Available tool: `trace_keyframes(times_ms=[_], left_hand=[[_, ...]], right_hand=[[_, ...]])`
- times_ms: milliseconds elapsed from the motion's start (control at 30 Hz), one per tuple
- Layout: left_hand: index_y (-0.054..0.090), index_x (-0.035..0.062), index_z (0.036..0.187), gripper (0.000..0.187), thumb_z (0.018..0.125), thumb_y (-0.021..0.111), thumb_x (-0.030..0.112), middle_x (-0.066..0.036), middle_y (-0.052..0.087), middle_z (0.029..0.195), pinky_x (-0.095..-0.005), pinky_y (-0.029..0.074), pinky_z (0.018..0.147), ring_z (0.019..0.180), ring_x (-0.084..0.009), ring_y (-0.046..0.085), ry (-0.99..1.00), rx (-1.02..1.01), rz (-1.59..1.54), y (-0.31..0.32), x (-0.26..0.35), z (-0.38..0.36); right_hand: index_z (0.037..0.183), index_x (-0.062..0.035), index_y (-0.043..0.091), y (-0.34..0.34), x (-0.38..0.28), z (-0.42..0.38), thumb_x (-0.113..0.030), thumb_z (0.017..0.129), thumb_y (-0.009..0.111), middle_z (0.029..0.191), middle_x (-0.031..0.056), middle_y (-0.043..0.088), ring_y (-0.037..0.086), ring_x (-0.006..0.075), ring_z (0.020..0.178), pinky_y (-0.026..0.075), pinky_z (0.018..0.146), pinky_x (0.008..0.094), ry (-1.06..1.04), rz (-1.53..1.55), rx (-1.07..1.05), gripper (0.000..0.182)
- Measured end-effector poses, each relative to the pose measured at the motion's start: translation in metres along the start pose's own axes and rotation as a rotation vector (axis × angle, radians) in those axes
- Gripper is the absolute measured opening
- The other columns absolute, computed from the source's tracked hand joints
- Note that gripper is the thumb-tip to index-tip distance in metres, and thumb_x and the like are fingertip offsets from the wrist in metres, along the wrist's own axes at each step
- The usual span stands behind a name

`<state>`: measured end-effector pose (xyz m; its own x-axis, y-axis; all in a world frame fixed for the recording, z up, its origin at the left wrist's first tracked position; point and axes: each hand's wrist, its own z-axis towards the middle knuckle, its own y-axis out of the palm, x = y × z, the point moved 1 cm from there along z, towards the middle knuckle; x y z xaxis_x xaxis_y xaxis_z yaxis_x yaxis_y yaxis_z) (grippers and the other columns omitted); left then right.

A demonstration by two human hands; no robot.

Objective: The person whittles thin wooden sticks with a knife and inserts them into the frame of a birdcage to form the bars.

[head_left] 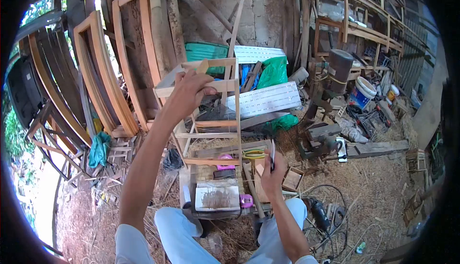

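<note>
A slim wooden frame [239, 115] with several crossbars stands upright on the low workbench before me. My left hand [190, 90] is closed over its top rail, thumb at the near side. A small flat piece of light wood [203, 66] sticks up just beyond those fingers; whether they pinch it too, I cannot tell. To the right of the frame, my right hand [273, 172] is wrapped around a knife [272, 154] with a dark handle, its blade pointing up. Below the frame lie a white block [217, 197] with a brown-stained face and a pink tape measure [246, 200].
Behind the frame lie white patterned panels [268, 98] and a green plastic bag [274, 72]. Larger wooden frames [98, 72] lean at left. A small wooden box [293, 178] is right of my hand. A corded power tool [318, 213] rests on the shaving-covered ground.
</note>
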<state>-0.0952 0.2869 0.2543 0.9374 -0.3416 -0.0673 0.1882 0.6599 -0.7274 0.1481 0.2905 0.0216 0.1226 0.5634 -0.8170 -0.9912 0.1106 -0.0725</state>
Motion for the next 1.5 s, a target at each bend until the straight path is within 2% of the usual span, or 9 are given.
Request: trace_keyframes(times_ms=[200,367,467,600,867,1100,1267,1433,1500], left_hand=[[0.063,0.0010,0.098,0.024,0.080,0.066,0.016,-0.011,0.064,0.097,-0.0387,0.038,0.088,0.096,-0.0289,0.053,0.000,0.095,-0.103,-0.014,0.035,-0.046],[0.063,0.0006,0.099,0.023,0.077,0.064,0.007,-0.014,0.064,0.097,-0.0401,0.039,0.088,0.100,-0.0309,0.054,-0.033,0.028,-0.171,-0.019,0.058,-0.073],[0.063,0.0055,0.093,0.019,0.076,0.065,0.012,-0.008,0.064,0.090,-0.0381,0.035,0.079,0.094,-0.0250,0.055,-0.004,0.085,-0.164,-0.020,0.065,-0.084],[0.062,0.0031,0.107,0.030,0.077,0.062,0.007,-0.012,0.063,0.103,-0.0440,0.032,0.093,0.106,-0.0308,0.052,-0.091,0.015,-0.253,-0.012,0.062,-0.110],[0.068,0.0104,0.085,0.021,0.071,0.073,0.025,-0.003,0.065,0.088,-0.0383,0.032,0.087,0.093,-0.0187,0.055,-0.024,0.182,-0.013,-0.019,0.093,-0.112],[0.071,0.0113,0.074,0.017,0.070,0.075,0.027,-0.005,0.066,0.074,-0.0358,0.048,0.070,0.071,-0.0225,0.064,-0.212,0.092,-0.374,-0.009,0.096,-0.107],[0.066,0.0002,0.090,0.025,0.075,0.076,0.018,-0.007,0.065,0.075,-0.0280,0.048,0.063,0.067,-0.0142,0.061,-0.394,-0.068,-0.577,-0.020,0.091,-0.095],[0.065,0.0009,0.091,0.024,0.077,0.075,0.019,-0.005,0.063,0.073,-0.0265,0.046,0.062,0.066,-0.0083,0.055,-0.399,-0.110,-0.557,-0.011,0.078,-0.086],[0.065,0.0009,0.090,0.024,0.078,0.075,0.019,-0.005,0.063,0.073,-0.0264,0.046,0.062,0.066,-0.0082,0.055,-0.376,-0.088,-0.563,-0.011,0.075,-0.082]], right_hand=[[0.097,-0.0002,0.063,-0.026,-0.113,0.070,-0.005,0.088,0.059,0.077,0.0055,0.057,0.051,0.0106,0.070,0.041,0.065,0.0241,-0.260,-0.037,-0.163,0.011],[0.098,-0.0014,0.063,0.001,-0.163,0.102,-0.009,0.083,0.066,0.080,0.0142,0.060,0.057,0.0249,0.068,0.044,0.062,0.0327,-0.392,-0.028,-0.489,0.017],[0.100,-0.0031,0.065,0.015,-0.159,0.103,-0.012,0.084,0.067,0.077,0.0081,0.058,0.051,0.0161,0.066,0.040,0.061,0.0312,-0.492,-0.015,-0.544,0.018],[0.091,-0.0013,0.066,0.016,-0.161,0.094,-0.012,0.085,0.067,0.074,0.0063,0.053,0.046,0.0141,0.065,0.037,0.059,0.0294,-0.391,-0.123,-0.690,0.013],[0.090,0.0008,0.066,0.009,-0.166,0.088,-0.011,0.084,0.067,0.079,0.0088,0.060,0.054,0.0161,0.067,0.042,0.061,0.0297,-0.502,-0.116,-0.764,0.013],[0.095,-0.0012,0.066,-0.005,-0.170,0.074,-0.011,0.083,0.068,0.080,0.0080,0.061,0.055,0.0141,0.066,0.043,0.062,0.0266,-0.592,-0.230,-0.758,0.016],[0.110,-0.0021,0.061,-0.001,-0.144,0.043,-0.010,0.083,0.067,0.082,0.0047,0.062,0.052,0.0087,0.066,0.045,0.059,0.0279,-0.081,0.124,-0.454,0.028],[0.111,-0.0029,0.060,0.025,-0.130,0.034,-0.006,0.077,0.070,0.112,0.0118,0.062,0.057,0.0226,0.109,0.041,0.095,0.0335,-0.038,0.296,-0.284,0.036],[0.112,-0.0030,0.060,0.031,-0.128,0.034,-0.007,0.077,0.070,0.114,0.0117,0.061,0.057,0.0226,0.107,0.042,0.093,0.0334,-0.124,0.277,-0.237,0.037]])
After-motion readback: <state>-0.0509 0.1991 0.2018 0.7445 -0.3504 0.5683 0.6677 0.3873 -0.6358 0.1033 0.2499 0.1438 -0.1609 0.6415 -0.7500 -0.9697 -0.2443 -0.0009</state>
